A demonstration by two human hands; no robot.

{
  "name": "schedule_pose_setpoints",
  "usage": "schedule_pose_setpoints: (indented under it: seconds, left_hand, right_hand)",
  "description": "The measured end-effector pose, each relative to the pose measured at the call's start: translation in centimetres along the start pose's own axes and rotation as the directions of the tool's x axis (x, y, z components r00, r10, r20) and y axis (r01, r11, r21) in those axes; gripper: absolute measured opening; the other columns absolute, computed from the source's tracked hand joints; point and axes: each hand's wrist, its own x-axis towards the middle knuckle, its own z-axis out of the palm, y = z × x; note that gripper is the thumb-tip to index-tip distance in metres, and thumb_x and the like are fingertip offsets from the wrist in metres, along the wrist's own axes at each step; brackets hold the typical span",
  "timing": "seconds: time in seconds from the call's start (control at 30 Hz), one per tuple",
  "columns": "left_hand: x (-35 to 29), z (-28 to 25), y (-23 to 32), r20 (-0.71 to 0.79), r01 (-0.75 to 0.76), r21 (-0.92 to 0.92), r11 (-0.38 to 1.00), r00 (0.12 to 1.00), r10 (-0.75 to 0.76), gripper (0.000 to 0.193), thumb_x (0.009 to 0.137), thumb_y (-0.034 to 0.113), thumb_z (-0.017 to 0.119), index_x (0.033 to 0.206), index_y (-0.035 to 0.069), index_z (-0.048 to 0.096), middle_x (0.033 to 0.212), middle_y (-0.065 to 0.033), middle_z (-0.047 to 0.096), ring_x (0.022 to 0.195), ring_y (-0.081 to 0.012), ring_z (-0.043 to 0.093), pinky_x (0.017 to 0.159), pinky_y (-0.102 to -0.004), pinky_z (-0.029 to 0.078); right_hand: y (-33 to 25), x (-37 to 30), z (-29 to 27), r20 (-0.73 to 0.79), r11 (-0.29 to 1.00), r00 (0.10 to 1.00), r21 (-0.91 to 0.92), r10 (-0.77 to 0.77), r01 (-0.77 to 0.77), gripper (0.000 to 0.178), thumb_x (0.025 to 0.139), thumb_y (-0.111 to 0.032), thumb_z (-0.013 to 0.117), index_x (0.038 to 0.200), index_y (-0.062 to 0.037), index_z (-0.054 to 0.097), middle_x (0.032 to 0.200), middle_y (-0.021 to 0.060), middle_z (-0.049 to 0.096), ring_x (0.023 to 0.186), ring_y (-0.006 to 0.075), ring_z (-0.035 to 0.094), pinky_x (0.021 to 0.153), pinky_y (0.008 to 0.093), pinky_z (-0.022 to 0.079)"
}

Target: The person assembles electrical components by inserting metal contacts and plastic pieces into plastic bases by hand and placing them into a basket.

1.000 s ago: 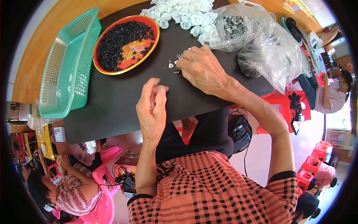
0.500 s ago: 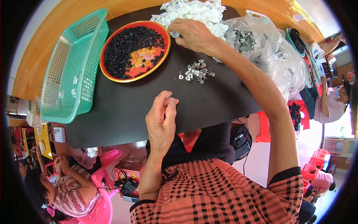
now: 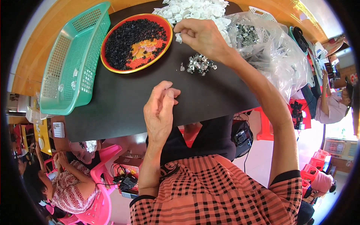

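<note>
My right hand (image 3: 204,37) is bent over the table's far side, between a round red tray (image 3: 112,66) and a heap of white plastic pieces (image 3: 195,10). Its fingers are curled, and a small white plastic piece (image 3: 179,38) shows at their underside. Small black parts (image 3: 127,41) cover most of the tray's flowered bottom. Closer to me, my left hand (image 3: 159,110) hovers over the near part of the table, thumb and fingers pressed together; whatever they hold is hidden. A small pile of clear and metallic pieces (image 3: 201,64) lies beyond it.
A green plastic basket (image 3: 84,86) with a few white pieces stands left. On the right, a clear plastic bag (image 3: 277,56) holds more shiny pieces. The dark table (image 3: 116,108) ends just before my lap. People sit on both sides, one on a pink chair (image 3: 103,195).
My right hand has drawn back slightly from the white heap, and the white piece has come with it. The left hand keeps its closed pose. The whole view has shifted a little.
</note>
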Motion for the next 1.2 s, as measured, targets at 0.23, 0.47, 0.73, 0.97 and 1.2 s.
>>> schedule_pose_setpoints:
  seconds: [0.23,0.47,0.73,0.97,1.2]
  left_hand:
    - [0.3,0.7,0.1,-0.021,0.029,-0.235,0.971,0.999,-0.035,0.034,0.097,0.014,0.051,0.125,-0.004,0.048,0.102,-0.0149,0.063,0.086,-0.0173,0.061,0.075,-0.0292,0.052]
    - [0.0,1.0,0.0,0.108,0.123,-0.463,0.878,0.991,-0.082,0.029,0.1,0.014,0.044,0.123,-0.004,0.049,0.106,-0.0098,0.058,0.088,-0.0137,0.06,0.079,-0.028,0.052]
    - [-0.2,0.0,-1.1,0.268,0.253,-0.616,0.746,0.958,-0.104,0.032,0.101,0.019,0.042,0.118,-0.007,0.052,0.105,-0.0177,0.063,0.089,-0.0198,0.063,0.078,-0.0324,0.054]
    - [-0.2,1.1,0.0,0.188,0.295,-0.613,0.733,0.955,-0.228,0.047,0.104,0.032,0.033,0.118,-0.008,0.053,0.103,-0.018,0.063,0.087,-0.0215,0.063,0.078,-0.0323,0.053]
    - [-0.2,1.0,0.5,0.244,0.325,-0.577,0.749,0.944,-0.221,0.051,0.104,0.035,0.03,0.123,-0.008,0.05,0.102,-0.0135,0.061,0.094,-0.019,0.06,0.085,-0.0316,0.05]
  right_hand:
    - [-6.2,-5.2,0.0,0.018,0.945,0.994,0.31,0.104,-0.105,0.018,0.076,0.0,0.061,0.094,-0.0025,0.064,0.069,0.0062,0.059,0.057,0.0105,0.057,0.053,0.0251,0.046]
    - [-6.7,-8.7,1.6,-0.102,0.958,0.957,0.074,-0.27,0.278,0.022,0.073,0.001,0.066,0.094,-0.0074,0.064,0.081,0.0044,0.062,0.07,0.0238,0.059,0.063,0.0348,0.048]
    - [-6.6,-10.9,1.2,-0.102,0.873,0.991,0.487,0.092,-0.031,0.025,0.075,0.003,0.067,0.099,-0.0039,0.064,0.086,0.007,0.065,0.085,0.0186,0.065,0.073,0.0307,0.053]
    - [-6.4,-10.6,1.7,-0.139,0.961,0.986,0.247,-0.088,0.121,0.037,0.066,-0.011,0.077,0.101,-0.0079,0.064,0.104,0.0054,0.06,0.093,0.0248,0.057,0.083,0.0368,0.047]
    - [-6.2,-10.9,2.4,-0.048,0.981,0.982,0.067,-0.181,0.184,0.035,0.065,-0.014,0.077,0.097,-0.0105,0.064,0.101,0.0022,0.058,0.089,0.0228,0.054,0.078,0.0358,0.045]
